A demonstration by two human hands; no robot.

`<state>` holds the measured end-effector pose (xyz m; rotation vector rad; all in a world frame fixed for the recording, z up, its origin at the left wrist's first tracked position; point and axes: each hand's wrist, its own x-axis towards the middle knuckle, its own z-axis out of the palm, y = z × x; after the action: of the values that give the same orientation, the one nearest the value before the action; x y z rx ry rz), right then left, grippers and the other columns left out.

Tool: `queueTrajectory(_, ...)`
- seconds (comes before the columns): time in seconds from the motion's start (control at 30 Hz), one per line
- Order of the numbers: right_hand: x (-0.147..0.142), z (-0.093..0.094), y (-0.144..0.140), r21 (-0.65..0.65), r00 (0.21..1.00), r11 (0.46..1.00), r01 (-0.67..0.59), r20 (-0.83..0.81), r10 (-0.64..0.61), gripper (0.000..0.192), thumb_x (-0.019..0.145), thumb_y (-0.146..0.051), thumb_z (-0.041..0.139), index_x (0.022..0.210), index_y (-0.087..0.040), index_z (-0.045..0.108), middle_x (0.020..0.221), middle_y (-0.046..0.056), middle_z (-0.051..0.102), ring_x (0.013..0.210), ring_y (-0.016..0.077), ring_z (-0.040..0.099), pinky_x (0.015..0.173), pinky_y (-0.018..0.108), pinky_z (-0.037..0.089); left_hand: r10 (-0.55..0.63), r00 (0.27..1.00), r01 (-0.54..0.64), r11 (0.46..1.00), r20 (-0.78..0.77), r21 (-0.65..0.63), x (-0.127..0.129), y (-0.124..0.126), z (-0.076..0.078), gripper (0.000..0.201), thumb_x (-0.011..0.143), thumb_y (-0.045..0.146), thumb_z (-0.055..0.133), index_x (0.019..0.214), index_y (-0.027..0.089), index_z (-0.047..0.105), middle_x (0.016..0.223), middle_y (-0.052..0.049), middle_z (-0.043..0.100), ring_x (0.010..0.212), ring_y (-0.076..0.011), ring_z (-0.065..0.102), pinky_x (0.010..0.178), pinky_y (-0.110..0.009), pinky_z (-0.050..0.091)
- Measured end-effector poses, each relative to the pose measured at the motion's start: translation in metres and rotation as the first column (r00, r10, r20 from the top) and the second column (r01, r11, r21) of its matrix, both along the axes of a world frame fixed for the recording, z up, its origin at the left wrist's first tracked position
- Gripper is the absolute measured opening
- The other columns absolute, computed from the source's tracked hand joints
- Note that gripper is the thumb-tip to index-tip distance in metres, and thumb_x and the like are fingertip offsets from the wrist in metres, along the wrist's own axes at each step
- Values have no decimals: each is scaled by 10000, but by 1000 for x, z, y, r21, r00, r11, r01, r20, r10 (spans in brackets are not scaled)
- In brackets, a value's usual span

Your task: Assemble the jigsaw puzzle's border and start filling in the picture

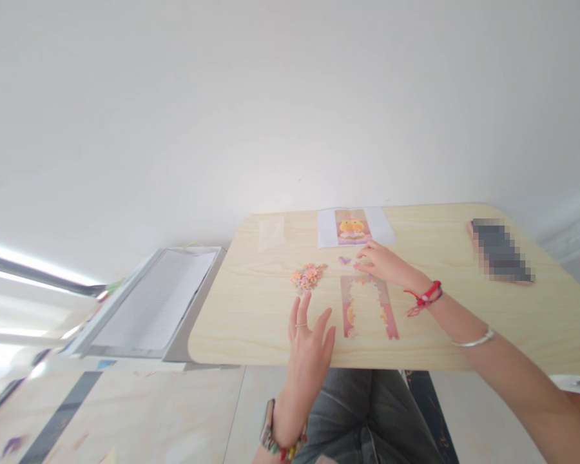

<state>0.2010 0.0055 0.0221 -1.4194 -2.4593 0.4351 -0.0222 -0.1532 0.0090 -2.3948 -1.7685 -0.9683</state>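
Note:
A partly assembled jigsaw puzzle [390, 310] lies on the table, with its top and two sides joined around bare wood. My left hand [312, 341] hovers palm-down with fingers spread, its fingertips just in front of a heap of loose puzzle pieces [308, 276]. Above the puzzle's top edge, my right hand [384, 261] reaches in from the right. Its finger and thumb are apart over small pink puzzle pieces [364, 263]; whether they touch one is hard to see. Purplish puzzle pieces [344, 260] lie just left of that hand.
A printed reference picture [352, 227] of a yellow figure lies on white paper at the table's back. A clear plastic bag [271, 232] is left of it. A phone [500, 251] with a blurred screen rests at right. White sheets [154, 299] lie on a lower surface left of the table [241, 322].

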Motion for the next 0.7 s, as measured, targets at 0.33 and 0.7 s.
queueTrajectory(0.33,-15,2,-7,49,979,999,25,202,-34,127,837,-211,492,810,-139,593,900,95,552,775,193,563,683,288,395,12,1000,-12,1000,-4,-24,-6,-2,-2,274,839,154,515,1100,212,573,1412,-110,258,1343,-339,194,983,-527,419)
queueTrajectory(0.7,-9,24,-62,85,998,995,-46,-39,49,81,831,-244,521,837,-176,565,882,67,547,808,198,555,737,325,425,6,1000,-6,1000,20,-19,-2,-5,1,266,828,144,534,1083,203,580,1419,-118,263,1340,-348,204,985,-535,411)
